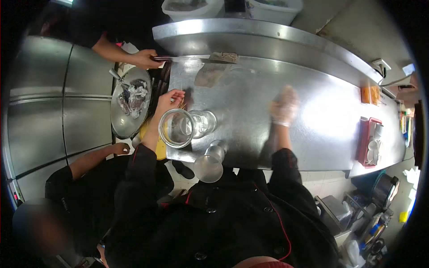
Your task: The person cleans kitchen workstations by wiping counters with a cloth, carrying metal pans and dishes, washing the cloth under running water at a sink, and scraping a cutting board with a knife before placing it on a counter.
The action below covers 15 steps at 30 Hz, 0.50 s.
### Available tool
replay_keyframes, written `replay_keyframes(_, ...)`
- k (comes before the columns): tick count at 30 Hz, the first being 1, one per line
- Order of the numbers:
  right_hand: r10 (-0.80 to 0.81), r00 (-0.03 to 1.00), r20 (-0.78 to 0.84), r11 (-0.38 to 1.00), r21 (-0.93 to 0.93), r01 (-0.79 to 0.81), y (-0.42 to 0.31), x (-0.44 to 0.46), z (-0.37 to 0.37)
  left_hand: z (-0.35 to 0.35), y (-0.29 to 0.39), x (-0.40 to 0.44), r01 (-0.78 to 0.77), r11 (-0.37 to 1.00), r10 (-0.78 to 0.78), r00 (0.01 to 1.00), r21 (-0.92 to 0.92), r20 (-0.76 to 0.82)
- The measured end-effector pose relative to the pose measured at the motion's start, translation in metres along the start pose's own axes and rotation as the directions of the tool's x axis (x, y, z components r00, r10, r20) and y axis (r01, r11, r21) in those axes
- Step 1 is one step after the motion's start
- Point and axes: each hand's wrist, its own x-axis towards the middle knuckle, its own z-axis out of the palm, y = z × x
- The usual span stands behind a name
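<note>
My left hand (pixel 170 101) is at the left end of the steel table (pixel 250 134), beside the glass jar (pixel 177 128). Its fingers are curled together near some thin sticks, and what they hold is too small to make out. Close to the front edge stands a clear plastic container (pixel 209 166). Over the middle of the table is my right hand (pixel 285 105), in a clear glove and smeared by motion, so its fingers cannot be told. A knife (pixel 196 60) and a cloth (pixel 224 57) lie toward the back; another person's hand is at the knife's handle.
At the left, a metal bowl (pixel 119 105) holds plastic-wrapped items near two other people. A red tray (pixel 363 145) with cups stands at the right, below orange containers (pixel 371 95). White tubs (pixel 272 11) sit on the raised back shelf (pixel 250 30).
</note>
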Motion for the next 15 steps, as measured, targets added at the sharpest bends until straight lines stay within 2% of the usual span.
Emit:
replay_keyframes(1,0.037,0.994,0.102,0.943,0.326,-0.069,-0.017,-0.015,0.028,0.006,0.002,0.006,0.0,0.999,0.001,1.0,0.042,-0.019)
replay_keyframes(3,-0.251,0.952,0.175,0.936,0.296,0.192,-0.025,-0.022,0.061,0.023,0.01,0.017,-0.005,0.992,0.012,0.999,0.126,-0.053)
replay_keyframes(4,-0.468,0.856,0.219,0.883,0.166,0.439,-0.044,-0.019,0.056,0.03,0.011,0.026,0.016,0.994,-0.007,0.996,0.104,-0.087)
replay_keyframes(6,-0.528,0.813,0.245,0.84,0.01,0.542,-0.069,-0.008,0.034,0.046,0.014,0.048,0.036,0.988,-0.008,0.984,0.15,-0.18)
replay_keyframes(7,-0.398,0.898,0.19,0.913,-0.018,0.408,-0.065,0.0,0.019,0.05,0.017,0.06,0.046,0.983,-0.005,0.974,0.176,-0.227)
replay_keyframes(10,-0.339,0.924,0.177,0.941,0.062,0.333,-0.01,0.055,-0.051,0.057,0.034,0.083,0.017,0.875,0.051,0.991,0.483,-0.126)
replay_keyframes(12,-0.225,0.961,0.162,0.962,-0.121,0.245,0.044,0.105,-0.096,0.052,0.026,0.094,-0.019,0.852,0.051,0.998,0.523,-0.047)
replay_keyframes(13,-0.088,0.982,0.165,0.864,-0.479,0.158,0.039,0.109,-0.1,0.049,0.022,0.096,-0.04,0.841,0.05,0.999,0.54,-0.004)
replay_keyframes(14,0.051,0.985,0.165,0.628,-0.772,0.097,0.033,0.113,-0.104,0.041,0.028,0.093,-0.019,0.839,0.046,0.998,0.544,-0.037)
replay_keyframes(15,0.1,0.984,0.147,0.431,-0.898,0.09,0.009,0.102,-0.082,0.027,0.044,0.089,0.001,0.839,0.047,0.996,0.544,-0.073)
